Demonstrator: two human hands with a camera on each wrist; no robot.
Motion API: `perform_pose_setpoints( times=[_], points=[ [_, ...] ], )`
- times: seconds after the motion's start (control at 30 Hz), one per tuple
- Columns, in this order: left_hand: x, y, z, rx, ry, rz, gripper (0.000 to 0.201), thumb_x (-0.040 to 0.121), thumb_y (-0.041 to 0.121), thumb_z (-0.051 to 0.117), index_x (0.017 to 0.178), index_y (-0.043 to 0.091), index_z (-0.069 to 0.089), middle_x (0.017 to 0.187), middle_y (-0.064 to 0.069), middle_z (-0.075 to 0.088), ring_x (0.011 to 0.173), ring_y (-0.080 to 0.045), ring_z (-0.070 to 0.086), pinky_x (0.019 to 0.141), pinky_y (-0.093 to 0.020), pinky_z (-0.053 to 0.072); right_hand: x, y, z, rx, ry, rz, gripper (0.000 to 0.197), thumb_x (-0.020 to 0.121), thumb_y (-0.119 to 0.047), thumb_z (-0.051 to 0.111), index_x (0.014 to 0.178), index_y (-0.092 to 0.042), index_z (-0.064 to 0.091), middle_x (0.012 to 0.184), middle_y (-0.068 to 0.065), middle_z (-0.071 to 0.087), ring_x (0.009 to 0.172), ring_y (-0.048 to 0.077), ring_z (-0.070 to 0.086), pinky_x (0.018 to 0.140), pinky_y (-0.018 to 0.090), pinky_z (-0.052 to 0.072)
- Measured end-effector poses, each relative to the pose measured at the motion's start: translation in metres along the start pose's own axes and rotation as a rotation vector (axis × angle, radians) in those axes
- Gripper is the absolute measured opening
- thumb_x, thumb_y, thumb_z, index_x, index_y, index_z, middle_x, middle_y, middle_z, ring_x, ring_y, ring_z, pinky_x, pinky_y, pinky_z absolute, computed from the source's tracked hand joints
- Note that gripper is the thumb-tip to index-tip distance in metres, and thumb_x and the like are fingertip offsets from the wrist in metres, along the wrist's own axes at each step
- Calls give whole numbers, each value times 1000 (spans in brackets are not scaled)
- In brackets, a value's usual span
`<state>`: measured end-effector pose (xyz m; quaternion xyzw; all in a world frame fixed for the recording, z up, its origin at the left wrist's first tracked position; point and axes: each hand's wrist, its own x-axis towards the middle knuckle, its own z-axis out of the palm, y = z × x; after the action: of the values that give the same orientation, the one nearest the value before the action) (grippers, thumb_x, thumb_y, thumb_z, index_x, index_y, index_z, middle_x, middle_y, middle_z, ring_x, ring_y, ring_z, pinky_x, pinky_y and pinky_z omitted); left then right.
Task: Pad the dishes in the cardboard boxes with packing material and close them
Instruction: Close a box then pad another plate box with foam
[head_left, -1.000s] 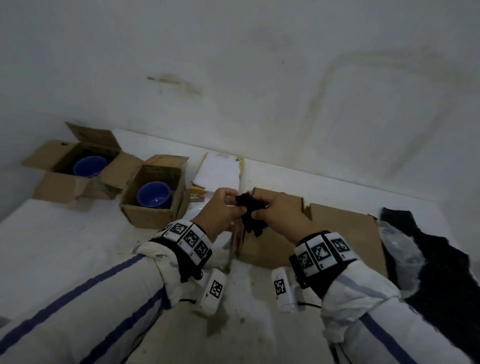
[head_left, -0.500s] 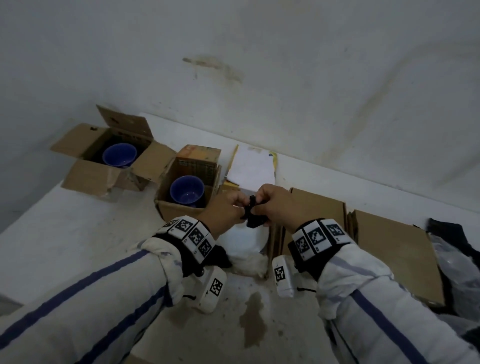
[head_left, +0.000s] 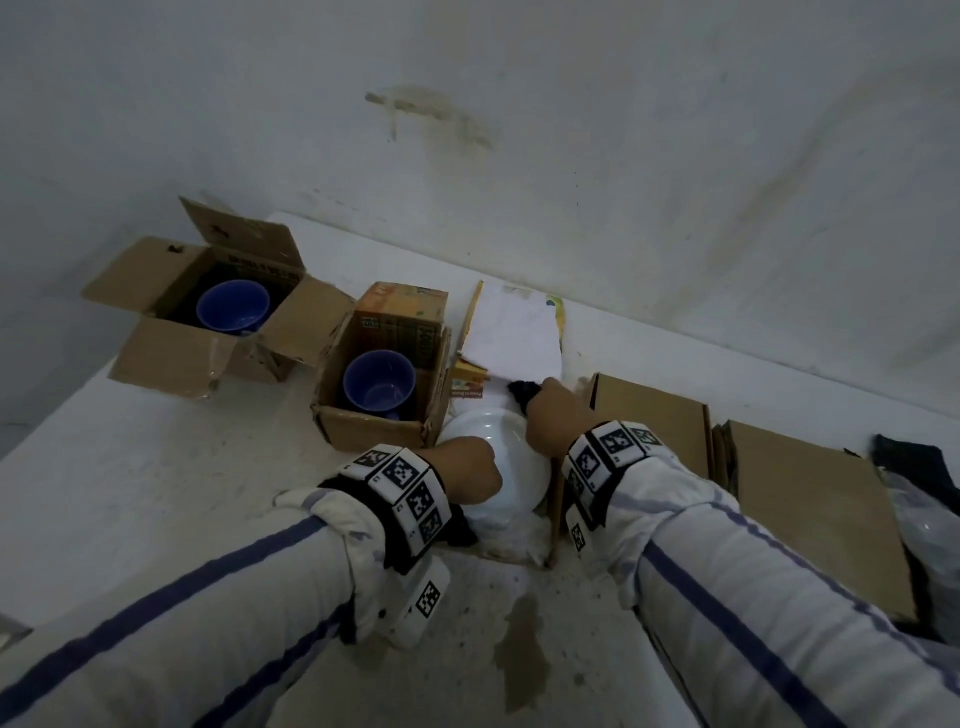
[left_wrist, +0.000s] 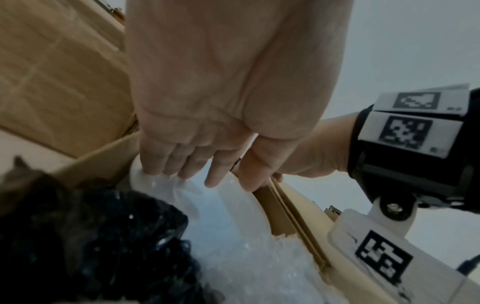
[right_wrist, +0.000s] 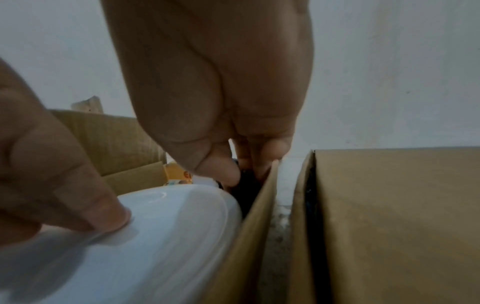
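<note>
The person leans over a white counter (head_left: 156, 499) set against a stained wall. Right in front of them stands an open cardboard box (head_left: 557, 499) with a white dish (head_left: 498, 441) sitting inside it, on what looks like clear bubble wrap (left_wrist: 259, 263).

The left hand (head_left: 467, 475) lies on the dish, its fingers (left_wrist: 182, 162) straight and pressing on the rim, nothing grasped. The right hand (head_left: 553, 415) reaches to the far side of the box with its fingers closed round a wad of black packing material (head_left: 522, 389), which it holds down between the dish's edge and the box wall. From the right wrist the wad shows only as a dark patch under the fingertips (right_wrist: 226, 170), so how far in it sits is hard to say.

To the left, two more open boxes each hold a blue bowl: the nearer one (head_left: 379, 382) just beside the dish box, the farther one (head_left: 232, 306) back near the corner. A flat white sheet (head_left: 511, 332) leans by the wall. Flat cardboard pieces (head_left: 800, 509) lie to the right, with a dark cloth (head_left: 924, 467) beyond them.
</note>
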<state>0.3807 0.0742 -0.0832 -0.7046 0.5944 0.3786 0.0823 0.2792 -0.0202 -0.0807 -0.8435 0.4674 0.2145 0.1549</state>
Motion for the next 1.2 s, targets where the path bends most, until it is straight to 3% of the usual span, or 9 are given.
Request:
perform_pose_setpoints(
  times=[0.13, 0.27, 0.37, 0.53, 0.63, 0.73, 0.9, 1.07, 1.2],
  points=[
    [1, -2, -6, -60, -73, -61, 40, 100, 10, 35, 137, -3, 43, 145, -19, 40, 134, -31, 38, 111, -33, 31, 9, 0, 4, -271, -1, 11, 49, 92, -17, 41, 141, -20, 39, 135, 8, 43, 124, 28, 38, 99, 38, 36],
    [10, -9, -5, -32, -63, -36, 39, 99, 2, 32, 136, -3, 44, 145, -21, 40, 134, -34, 38, 110, -37, 32, 10, 0, 0, -344, -26, 11, 42, 92, -20, 41, 133, -19, 47, 133, 7, 48, 122, 27, 42, 102, 40, 33],
    [9, -8, -7, 22, -52, 5, 39, 99, 1, 32, 135, -3, 45, 144, -20, 41, 133, -34, 39, 110, -37, 32, 6, 6, -11, -224, -34, -21, 32, 94, -14, 40, 121, -10, 57, 126, 9, 57, 115, 27, 52, 102, 39, 40],
    [-2, 5, -11, 178, -26, 10, 40, 99, 14, 39, 137, 0, 45, 143, -16, 43, 133, -29, 40, 108, -32, 31, -16, 19, -35, 60, 63, -20, 33, 91, -2, 42, 116, -1, 63, 120, 15, 62, 108, 30, 58, 85, 30, 47],
    [0, 19, -15, 179, -14, 107, 37, 100, 12, 37, 133, -1, 49, 143, -16, 43, 133, -27, 39, 109, -31, 29, -39, 35, -37, 141, 93, 29, 32, 92, -5, 44, 116, -1, 64, 121, 15, 62, 110, 30, 58, 91, 33, 48],
    [0, 50, -14, 1, 48, 143, 28, 98, 11, 39, 117, 4, 58, 138, -15, 49, 127, -27, 45, 105, -32, 35, -67, 57, -35, 270, 159, 73, 31, 92, -8, 44, 114, 0, 65, 118, 16, 63, 107, 31, 59, 92, 37, 49],
    [-1, 127, 2, -159, 90, 306, 44, 95, 7, 40, 138, 13, 45, 147, -7, 41, 134, -23, 39, 106, -31, 33, -117, 106, -19, 397, 154, 193, 30, 95, -15, 46, 122, -12, 59, 132, 7, 55, 121, 23, 51, 102, 33, 40],
    [-7, 208, 34, -200, 66, 401, 29, 91, 8, 42, 111, 14, 62, 109, -6, 58, 106, -25, 54, 78, -27, 38, -165, 174, 1, 433, 203, 309, 27, 92, -13, 49, 112, -11, 66, 123, 9, 62, 114, 24, 56, 95, 31, 44],
    [-11, 264, 64, -269, -23, 460, 33, 91, 12, 51, 122, 12, 60, 125, -5, 60, 115, -22, 54, 93, -28, 45, -198, 239, 15, 460, 285, 476, 29, 91, -12, 45, 110, -7, 66, 119, 12, 64, 109, 27, 59, 94, 34, 47]
  ],
)
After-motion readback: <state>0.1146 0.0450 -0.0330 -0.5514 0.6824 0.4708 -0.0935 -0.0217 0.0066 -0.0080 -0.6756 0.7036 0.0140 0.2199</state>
